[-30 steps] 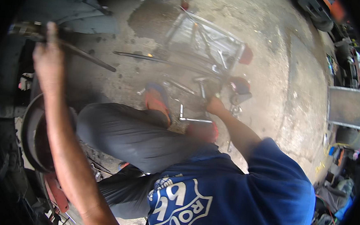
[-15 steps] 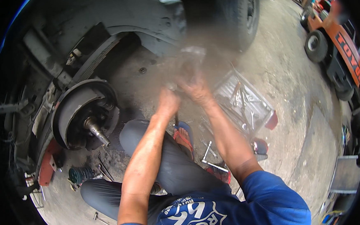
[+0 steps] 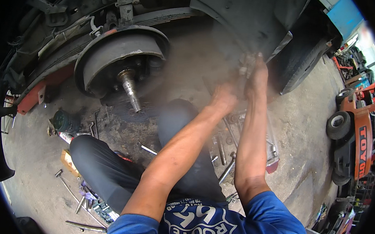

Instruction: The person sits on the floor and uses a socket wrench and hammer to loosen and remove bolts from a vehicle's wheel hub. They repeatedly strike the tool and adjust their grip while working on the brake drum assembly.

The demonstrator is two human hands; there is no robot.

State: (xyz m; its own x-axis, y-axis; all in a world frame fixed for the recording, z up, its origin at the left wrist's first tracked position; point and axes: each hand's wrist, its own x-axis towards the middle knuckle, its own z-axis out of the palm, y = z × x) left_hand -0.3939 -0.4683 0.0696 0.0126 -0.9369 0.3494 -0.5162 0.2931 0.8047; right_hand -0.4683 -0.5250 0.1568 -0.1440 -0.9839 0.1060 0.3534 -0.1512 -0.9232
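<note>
Both my arms reach forward past my bent knee. My left hand [image 3: 225, 96] is closed, its fingers blurred by a brownish smear over the picture. Just right of it and farther out, my right hand [image 3: 257, 74] is raised and curled around a small, light object that I cannot make out. The two hands are close together, in front of a grey fender panel [image 3: 244, 24]. To their left is an exposed wheel hub, with a bare metal spindle [image 3: 130, 90] pointing toward me and a round backing plate [image 3: 114, 48] behind it.
Below my right forearm, a clear tray [image 3: 273, 143] holds tools. Long metal tools [image 3: 227, 168] lie by my leg. A mounted tyre [image 3: 302, 64] stands beyond the hands. An orange forklift [image 3: 358, 131] is at the right. On the left floor are a dark green container [image 3: 64, 121] and a long-handled tool [image 3: 69, 182].
The view has turned, bringing the hub toward the upper middle and the tray under my right arm. My hands have moved from over the floor to in front of the fender, still close together.
</note>
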